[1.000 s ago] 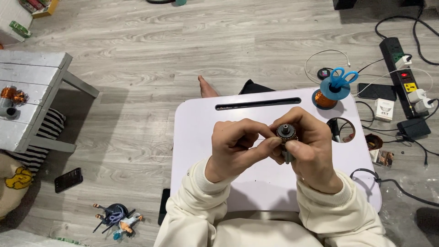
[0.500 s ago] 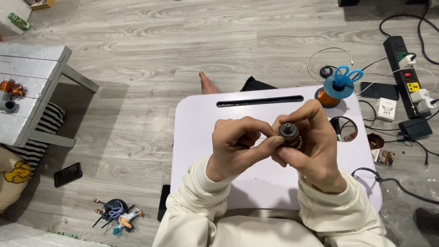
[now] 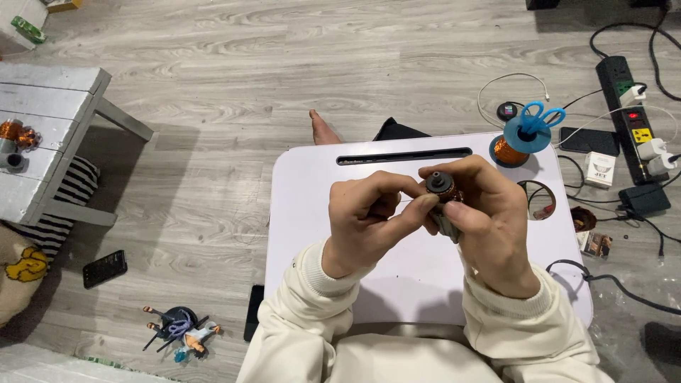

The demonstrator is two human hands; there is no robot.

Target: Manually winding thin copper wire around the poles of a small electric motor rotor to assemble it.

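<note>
While the small motor armature is held above the middle of the white lap surface, the right hand wraps closed around its body from the 4 o'clock side, leaving the dark round end and a band of copper-coloured winding exposed at the top. The left hand comes in from 9 o'clock, its fingers pinched narrow, with the index finger and thumb touching the exposed end; whether a strand of wire runs between those fingers is too fine to tell. Judged by its look, the part is rigid, dense for its size, and metal-cored, so it should not flex under grip. The winding is likely fragile and easily nicked, and the smooth end may slip. Hold is best taken on the laminated body, not on the coils. At 1 o'clock on the surface stands a spool of copper wire with blue-handled scissors resting on it.
</note>
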